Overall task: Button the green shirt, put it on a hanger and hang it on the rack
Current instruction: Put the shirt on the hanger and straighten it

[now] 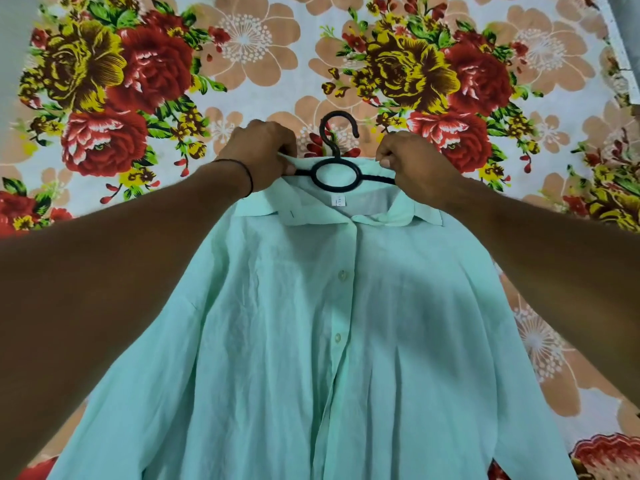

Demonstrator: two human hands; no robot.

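Note:
The pale green shirt [311,323] lies face up on the flowered sheet, its front closed with two buttons showing down the placket. A black hanger [337,157] sits in the neck opening; its hook and ring stick out above the collar, its arms are hidden inside the shoulders. My left hand [266,150] pinches the back of the collar at the hanger's left arm. My right hand [412,164] pinches the collar at the hanger's right arm. Both forearms stretch over the shirt's sleeves.
A bed sheet [242,81] printed with large red, yellow and peach flowers covers the whole surface under the shirt. A grey strip of wall or floor [623,29] shows at the top right corner. No rack is in view.

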